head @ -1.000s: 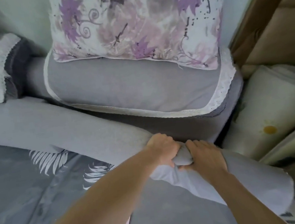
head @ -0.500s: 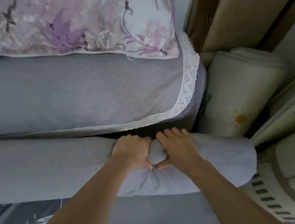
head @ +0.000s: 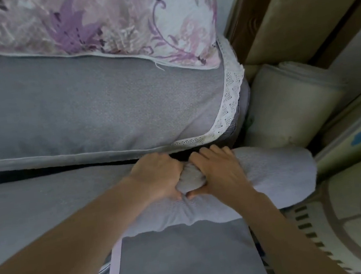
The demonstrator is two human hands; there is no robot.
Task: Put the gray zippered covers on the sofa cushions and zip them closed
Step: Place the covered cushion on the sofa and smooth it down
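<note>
A long sofa cushion in a gray cover [head: 277, 175] lies across the middle of the view, its rounded end at the right. My left hand [head: 157, 176] and my right hand [head: 220, 173] sit side by side on top of it. Both grip a bunched fold of the gray cover [head: 190, 179] between them, thumbs nearly touching below the fold. Fingers of both hands curl over the cushion's far edge. The zipper is hidden.
Behind the cushion lies a gray seat cushion with a white lace trim [head: 229, 99], with a purple floral pillow [head: 115, 19] on top. A rolled cream mat [head: 288, 100] and a patterned play mat [head: 355, 217] are at the right. A darker gray fabric panel [head: 185, 261] lies in front.
The view has moved closer and rightward. My hands stay together on the bunched cover, squeezing the fold tighter, with the cushion now level across the view.
</note>
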